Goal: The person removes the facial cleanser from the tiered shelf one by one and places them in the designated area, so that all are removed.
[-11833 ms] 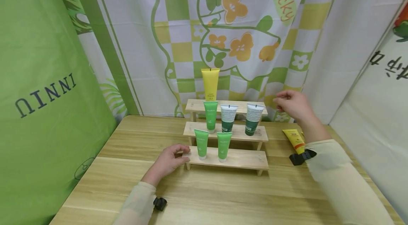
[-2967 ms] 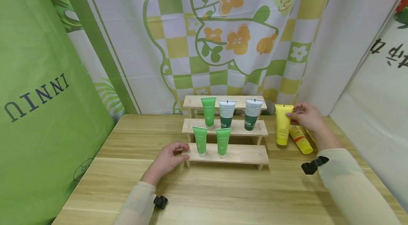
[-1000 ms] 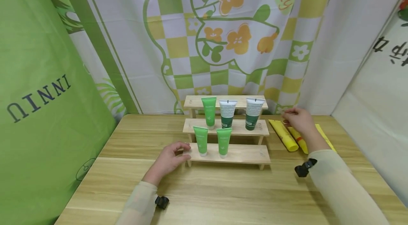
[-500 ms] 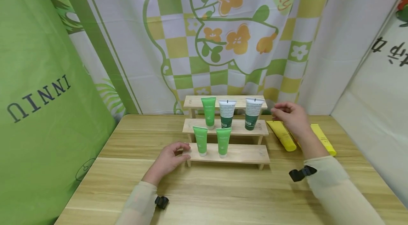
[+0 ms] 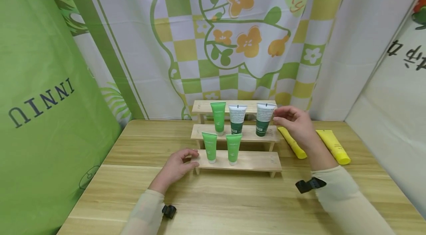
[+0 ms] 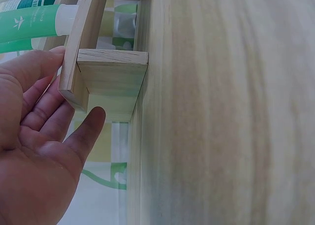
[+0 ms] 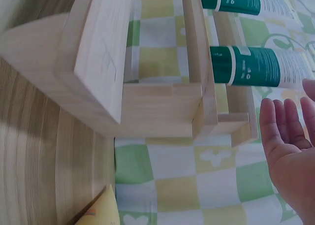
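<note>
A three-tier wooden display stand (image 5: 256, 159) carries upright squeeze tubes. Two green tubes (image 5: 209, 147) stand on the lowest tier. On the middle tier are another green tube (image 5: 218, 116) and two white-and-dark-green tubes (image 5: 237, 116). My left hand (image 5: 176, 166) holds the left end of the lowest board, thumb and fingers curved about its corner. My right hand (image 5: 296, 124), fingers loosely bent and holding nothing, is beside the right white-and-dark-green tube (image 5: 264, 118). In the right wrist view, a small gap shows between the fingertips and this tube (image 7: 256, 66).
Yellow tubes lie on the wooden table (image 5: 233, 205) right of the stand: one tube (image 5: 293, 143) close to it, another tube (image 5: 333, 147) beyond my right forearm. A patterned curtain (image 5: 186, 35) hangs behind; a green cloth (image 5: 40, 98) hangs at left.
The yellow tube from the top tier was carried right, laid on the table and let go. My right hand has since moved left to the white-and-dark-green tube. The left hand keeps its place.
</note>
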A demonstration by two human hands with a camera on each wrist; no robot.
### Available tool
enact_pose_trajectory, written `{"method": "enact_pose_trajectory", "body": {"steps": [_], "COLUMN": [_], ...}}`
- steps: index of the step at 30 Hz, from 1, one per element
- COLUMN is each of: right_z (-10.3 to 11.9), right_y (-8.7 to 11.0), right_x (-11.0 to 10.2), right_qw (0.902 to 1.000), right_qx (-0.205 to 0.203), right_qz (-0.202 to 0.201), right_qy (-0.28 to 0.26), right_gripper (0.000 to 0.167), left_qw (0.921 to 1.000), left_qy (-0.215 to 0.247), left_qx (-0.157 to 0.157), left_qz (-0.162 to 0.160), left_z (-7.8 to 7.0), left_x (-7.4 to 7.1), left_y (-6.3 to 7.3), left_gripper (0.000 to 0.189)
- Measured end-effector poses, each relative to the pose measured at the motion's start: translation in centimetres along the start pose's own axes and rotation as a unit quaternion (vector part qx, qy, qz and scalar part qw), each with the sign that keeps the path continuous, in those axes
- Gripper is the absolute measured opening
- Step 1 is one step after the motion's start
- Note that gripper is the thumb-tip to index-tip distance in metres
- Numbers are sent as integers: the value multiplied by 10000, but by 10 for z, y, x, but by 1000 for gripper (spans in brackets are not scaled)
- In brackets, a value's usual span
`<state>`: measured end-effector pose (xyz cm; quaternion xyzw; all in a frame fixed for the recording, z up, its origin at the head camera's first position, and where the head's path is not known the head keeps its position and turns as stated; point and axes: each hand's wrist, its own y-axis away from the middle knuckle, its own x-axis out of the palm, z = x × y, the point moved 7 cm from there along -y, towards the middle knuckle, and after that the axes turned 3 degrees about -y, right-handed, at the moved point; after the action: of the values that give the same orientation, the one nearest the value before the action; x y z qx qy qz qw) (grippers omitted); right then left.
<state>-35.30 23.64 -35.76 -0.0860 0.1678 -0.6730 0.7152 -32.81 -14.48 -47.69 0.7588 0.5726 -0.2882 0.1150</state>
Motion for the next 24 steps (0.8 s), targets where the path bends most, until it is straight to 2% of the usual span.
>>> {"method": "enact_pose_trajectory", "body": {"steps": [5,8,12,24], "right_z": [5,5,2,-2], "right_y": [1,2,1,-5], "right_x": [7,8,9,12], "right_qw": [9994,9995,9994,9971], "right_qx": [-165,-184,-132,13], "right_qz": [-11,-142,-306,-693], "right_qy": [-314,-222,-86,-313], "right_gripper": [32,33,34,31], "left_qw": [10000,10000,10000,9999], "left_qy": [-61,-86,-77,-35], "left_qx": [-33,-25,-1,-100], "left_qz": [-7,-3,-11,35], "left_z": [2,2,2,1], "left_x": [1,1,1,0], "left_y": [-1,-1,-2,0], "left_gripper": [21,21,20,20]}}
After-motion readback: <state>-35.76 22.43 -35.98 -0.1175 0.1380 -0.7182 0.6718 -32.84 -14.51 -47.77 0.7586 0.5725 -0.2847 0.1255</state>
